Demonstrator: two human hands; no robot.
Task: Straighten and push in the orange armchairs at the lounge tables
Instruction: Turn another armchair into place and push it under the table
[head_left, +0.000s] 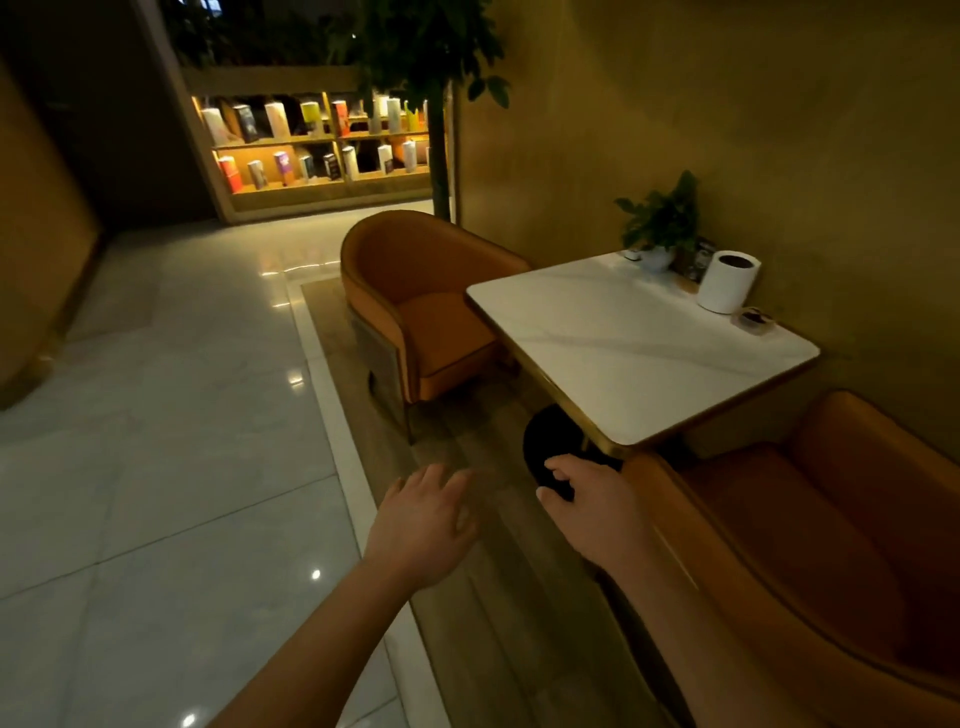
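Two grips up: left grip spread, empty. Right grip at near armchair rim, hold unclear; chair cropped right of it.

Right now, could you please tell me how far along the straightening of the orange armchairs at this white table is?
Looks done: the far orange upholstered armchair has its seat tucked to the white marble-topped table, though slightly angled. In hand: the right hand is at the front rim of the near orange upholstered armchair, grip unclear; the left hand hovers open. Left: probably squaring and pushing in the near one.
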